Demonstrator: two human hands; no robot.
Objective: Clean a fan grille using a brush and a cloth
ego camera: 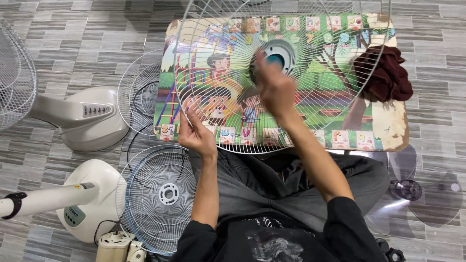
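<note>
A large white wire fan grille (340,63) lies over a small low table (393,126) with a colourful cartoon top. My left hand (194,133) grips the grille's rim at its near left edge. My right hand (274,85) is blurred with motion and rests on the wires just below the grille's round centre hub (279,53). Its fingers are curled, and whether they hold anything cannot be made out. A dark red cloth (386,73) lies bunched on the table's right end, partly under the grille.
Two more wire grilles (160,194) (138,92) lie on the tiled floor at left, beside two white fan bases (87,116) (90,199) and a fan pole (43,200). A clear fan blade (417,189) lies at right. Another grille (14,73) is at far left.
</note>
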